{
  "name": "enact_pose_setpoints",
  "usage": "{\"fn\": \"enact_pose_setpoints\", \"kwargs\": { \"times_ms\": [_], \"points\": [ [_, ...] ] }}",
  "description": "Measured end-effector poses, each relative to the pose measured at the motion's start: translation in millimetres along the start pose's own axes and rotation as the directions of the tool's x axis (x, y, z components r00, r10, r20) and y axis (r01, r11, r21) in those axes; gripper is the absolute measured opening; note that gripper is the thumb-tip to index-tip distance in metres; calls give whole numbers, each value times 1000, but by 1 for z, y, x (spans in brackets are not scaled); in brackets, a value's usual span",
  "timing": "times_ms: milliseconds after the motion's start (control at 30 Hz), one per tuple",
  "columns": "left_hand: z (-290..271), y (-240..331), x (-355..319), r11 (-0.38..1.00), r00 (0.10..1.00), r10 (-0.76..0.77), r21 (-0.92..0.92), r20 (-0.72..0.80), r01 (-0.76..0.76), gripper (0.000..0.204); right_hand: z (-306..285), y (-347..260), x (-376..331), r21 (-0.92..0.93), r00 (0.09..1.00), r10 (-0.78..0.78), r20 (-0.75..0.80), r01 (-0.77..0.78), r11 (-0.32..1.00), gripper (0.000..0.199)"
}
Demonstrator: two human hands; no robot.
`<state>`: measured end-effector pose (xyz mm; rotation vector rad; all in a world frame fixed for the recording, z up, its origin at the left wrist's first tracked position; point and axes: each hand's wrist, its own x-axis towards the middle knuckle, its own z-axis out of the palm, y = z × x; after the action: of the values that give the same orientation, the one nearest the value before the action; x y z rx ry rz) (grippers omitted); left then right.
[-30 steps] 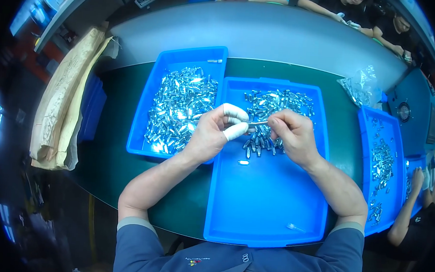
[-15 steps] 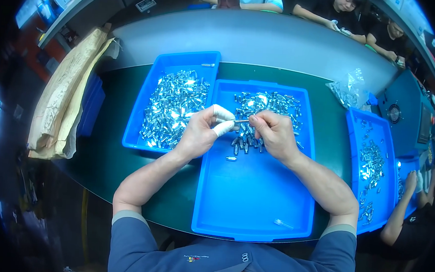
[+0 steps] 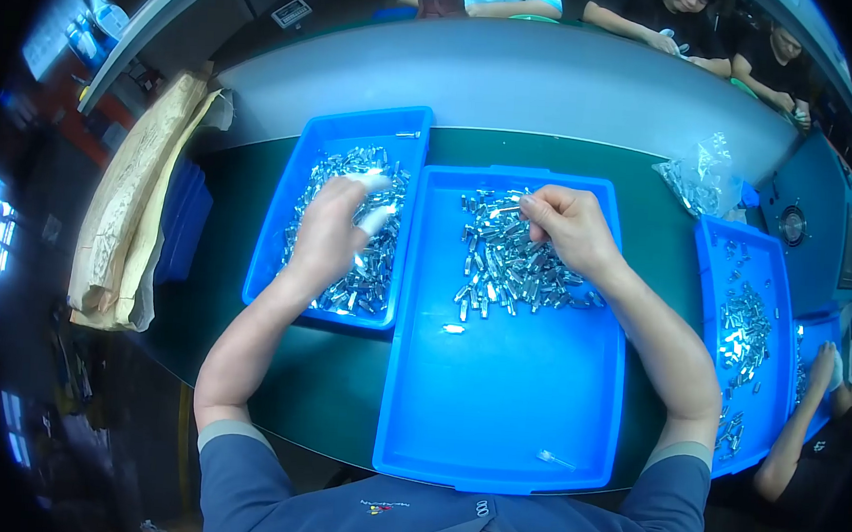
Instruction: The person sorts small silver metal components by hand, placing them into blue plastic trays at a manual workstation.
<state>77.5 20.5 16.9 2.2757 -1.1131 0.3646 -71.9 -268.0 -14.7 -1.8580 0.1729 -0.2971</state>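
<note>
Two blue trays lie side by side on the dark green table. My left hand [image 3: 336, 229], with white tape on its fingertips, hovers over the left blue tray [image 3: 277, 228], right above its heap of small shiny metal parts [image 3: 368, 262]; whether it grips one is hidden. My right hand [image 3: 567, 226] rests over the pile of metal parts [image 3: 504, 266] at the far end of the big middle tray [image 3: 495, 407] and pinches a thin metal piece [image 3: 509, 209] between thumb and forefinger.
A third blue tray [image 3: 713, 274] with more metal parts stands at the right, where another person's arm [image 3: 802, 426] reaches in. A clear plastic bag [image 3: 695, 180] lies behind it. Folded brown paper [image 3: 126, 218] sits at the left. Other people sit across the grey counter [image 3: 516, 76].
My left hand has left the middle tray and moved left over the left tray. My right hand stays over the pile, still pinching a thin piece.
</note>
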Motion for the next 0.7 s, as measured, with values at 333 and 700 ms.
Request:
{"fn": "enact_pose_setpoints", "kwargs": {
  "times_ms": [333, 700],
  "points": [
    [95, 13, 52, 926, 882, 323, 78, 343, -370, 20, 4, 6, -10, -118, 999, -22, -38, 17, 993, 29],
    [97, 12, 48, 871, 878, 378, 209, 295, -445, 16, 3, 0, -9, -184, 1000, -1, -21, -3, 983, 25]
  ]
}}
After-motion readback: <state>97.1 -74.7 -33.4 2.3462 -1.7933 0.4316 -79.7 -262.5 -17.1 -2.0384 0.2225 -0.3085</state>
